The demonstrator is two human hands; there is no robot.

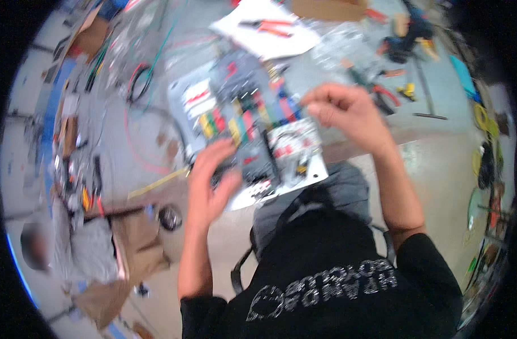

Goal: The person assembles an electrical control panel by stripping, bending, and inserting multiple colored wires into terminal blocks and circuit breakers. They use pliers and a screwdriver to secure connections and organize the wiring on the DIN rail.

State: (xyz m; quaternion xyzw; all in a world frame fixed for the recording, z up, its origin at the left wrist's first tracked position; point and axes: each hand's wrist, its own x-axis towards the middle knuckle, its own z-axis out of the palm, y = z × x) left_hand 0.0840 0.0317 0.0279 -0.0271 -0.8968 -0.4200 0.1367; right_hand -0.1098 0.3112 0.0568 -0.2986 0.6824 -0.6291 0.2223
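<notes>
One panel (pixel 240 201): right in front of me, lying skewed on the surface (pixel 117 175), near end jutting past the edge toward the lap; everything is smeared by blur.
Blocks (pixel 247 125): yellow, green, red and blue, in rows across the panel's middle.
Left hand (pixel 205 179): over the panel's near left part, thumb and fingers spread wide, grasping nothing I can make out; whether it touches the dark module (pixel 253 161), I can't tell.
Right hand (pixel 352 113): at the panel's right edge, beside the blue block (pixel 293 107), fingers curled toward the thumb; I can't tell whether they pinch anything.
White module (pixel 295 138): on the panel, between the two hands.
Pliers (pixel 272 27): orange-handled, up on white paper (pixel 244 12) beyond the panel.
Clear plastic (pixel 346 48): crumpled, just right of the paper.
Cable (pixel 140 82): black, looped, left of the panel.
Co-worker (pixel 92 251): over on my left, in grey.
</notes>
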